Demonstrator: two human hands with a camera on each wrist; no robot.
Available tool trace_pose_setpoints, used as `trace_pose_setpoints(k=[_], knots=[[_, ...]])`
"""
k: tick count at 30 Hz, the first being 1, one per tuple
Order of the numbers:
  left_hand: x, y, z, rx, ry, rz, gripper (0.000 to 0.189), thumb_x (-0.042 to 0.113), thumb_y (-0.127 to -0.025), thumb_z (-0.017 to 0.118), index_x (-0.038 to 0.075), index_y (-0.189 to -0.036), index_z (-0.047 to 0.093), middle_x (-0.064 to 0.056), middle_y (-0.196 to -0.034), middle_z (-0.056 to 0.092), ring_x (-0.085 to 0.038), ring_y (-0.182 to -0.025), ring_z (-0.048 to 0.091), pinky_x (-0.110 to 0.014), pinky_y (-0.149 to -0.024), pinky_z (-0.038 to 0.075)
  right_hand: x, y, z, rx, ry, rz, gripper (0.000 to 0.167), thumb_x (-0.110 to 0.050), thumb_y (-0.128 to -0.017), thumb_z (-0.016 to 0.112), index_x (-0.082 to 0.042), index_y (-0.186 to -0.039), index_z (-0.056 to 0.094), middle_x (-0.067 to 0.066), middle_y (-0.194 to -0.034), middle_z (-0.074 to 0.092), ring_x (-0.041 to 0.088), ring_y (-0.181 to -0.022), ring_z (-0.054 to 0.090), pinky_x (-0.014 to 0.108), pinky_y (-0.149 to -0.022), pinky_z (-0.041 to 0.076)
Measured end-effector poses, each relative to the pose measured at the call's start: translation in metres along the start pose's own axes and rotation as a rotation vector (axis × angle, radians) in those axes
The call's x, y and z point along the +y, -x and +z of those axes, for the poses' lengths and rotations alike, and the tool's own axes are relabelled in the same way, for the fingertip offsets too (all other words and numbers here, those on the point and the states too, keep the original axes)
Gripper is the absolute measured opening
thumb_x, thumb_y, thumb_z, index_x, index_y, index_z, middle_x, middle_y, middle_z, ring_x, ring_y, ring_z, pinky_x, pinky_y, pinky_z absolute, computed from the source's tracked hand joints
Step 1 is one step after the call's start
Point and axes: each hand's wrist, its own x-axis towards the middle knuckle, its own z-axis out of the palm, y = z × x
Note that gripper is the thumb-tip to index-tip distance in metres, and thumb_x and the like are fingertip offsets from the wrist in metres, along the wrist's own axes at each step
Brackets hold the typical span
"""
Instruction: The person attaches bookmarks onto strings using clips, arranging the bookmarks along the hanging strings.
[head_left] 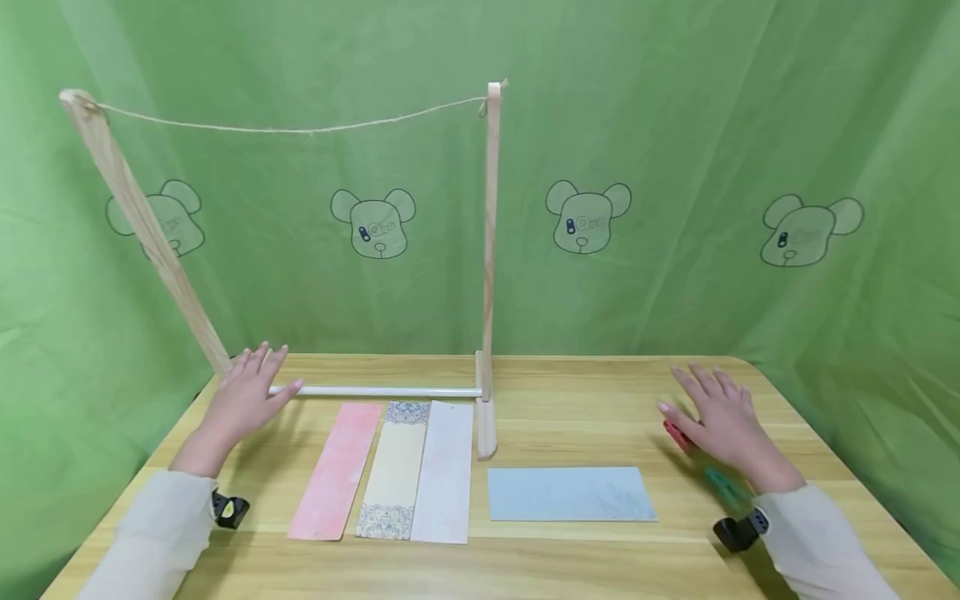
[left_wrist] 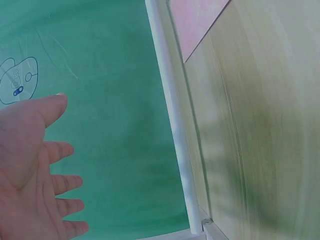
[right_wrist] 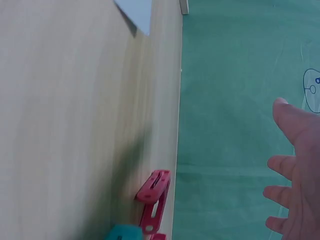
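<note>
My left hand (head_left: 243, 402), fingers spread, hovers near the foot of a wooden post at the left of a stand (head_left: 490, 250). Nothing is in its grasp in the left wrist view. On the right, my other hand (head_left: 723, 421) is held with fingers extended above a red clip (head_left: 677, 435) and a green clip (head_left: 726, 487), partly covering them. In the right wrist view the red clip (right_wrist: 154, 200) lies on the table below the palm. Between the hands lie a pink strip (head_left: 335, 472), a cream strip with blue patterned ends (head_left: 392, 471), a whitish strip (head_left: 444, 473) and a light-blue strip (head_left: 566, 494).
A string (head_left: 285, 131) sags between the tops of the stand's two posts. A white rod (head_left: 382, 392) joins them low down, behind the strips. The wooden table (head_left: 585, 417) ends at a green curtain (head_left: 675, 125) printed with bear heads.
</note>
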Motion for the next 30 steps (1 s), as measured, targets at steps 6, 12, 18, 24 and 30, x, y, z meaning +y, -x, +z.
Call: trace_pose_setpoints(k=[6,12,18,24,30], knots=[[-0.002,0.000,0.001,0.010,0.040,0.015,0.072,0.043,-0.095,0.049,-0.004,-0.144,0.026,-0.036,-0.146,0.016,-0.058,-0.131,0.012,-0.068,-0.106,0.011,-0.006,-0.005,0.000,0.036,0.014,-0.048,0.071,-0.045,-0.094,0.051,-0.005,-0.147,0.026,0.032,-0.146,0.024,0.058,-0.128,0.018,0.076,-0.097,0.010],[-0.012,0.001,-0.008,0.100,0.117,-0.003,0.068,0.031,-0.092,0.058,-0.010,-0.140,0.031,-0.040,-0.141,0.024,-0.059,-0.127,0.021,-0.071,-0.101,0.019,-0.017,-0.010,0.001,0.061,-0.020,-0.100,0.070,-0.042,-0.093,0.054,-0.002,-0.145,0.029,0.033,-0.144,0.028,0.056,-0.126,0.024,0.069,-0.101,0.015],[-0.023,0.002,-0.013,0.270,0.212,-0.024,0.065,0.021,-0.088,0.064,-0.012,-0.136,0.035,-0.041,-0.137,0.030,-0.060,-0.122,0.027,-0.071,-0.100,0.020,-0.036,-0.015,-0.003,0.068,-0.094,-0.124,0.071,-0.038,-0.093,0.057,-0.005,-0.147,0.027,0.030,-0.145,0.029,0.053,-0.129,0.025,0.069,-0.102,0.016],[-0.033,0.002,-0.021,0.341,0.264,-0.131,0.056,0.023,-0.091,0.060,-0.011,-0.132,0.041,-0.039,-0.130,0.041,-0.056,-0.116,0.036,-0.067,-0.098,0.027,-0.058,-0.028,0.001,0.096,-0.162,-0.152,0.068,-0.038,-0.092,0.058,-0.003,-0.145,0.032,0.027,-0.146,0.031,0.050,-0.132,0.023,0.068,-0.104,0.016],[-0.046,0.002,-0.031,0.314,0.368,-0.256,0.058,0.029,-0.096,0.054,-0.012,-0.133,0.038,-0.036,-0.129,0.043,-0.053,-0.117,0.040,-0.064,-0.097,0.032,-0.079,-0.043,0.011,0.090,-0.213,-0.139,0.069,-0.037,-0.092,0.059,-0.002,-0.145,0.031,0.024,-0.147,0.030,0.048,-0.133,0.023,0.068,-0.104,0.018]])
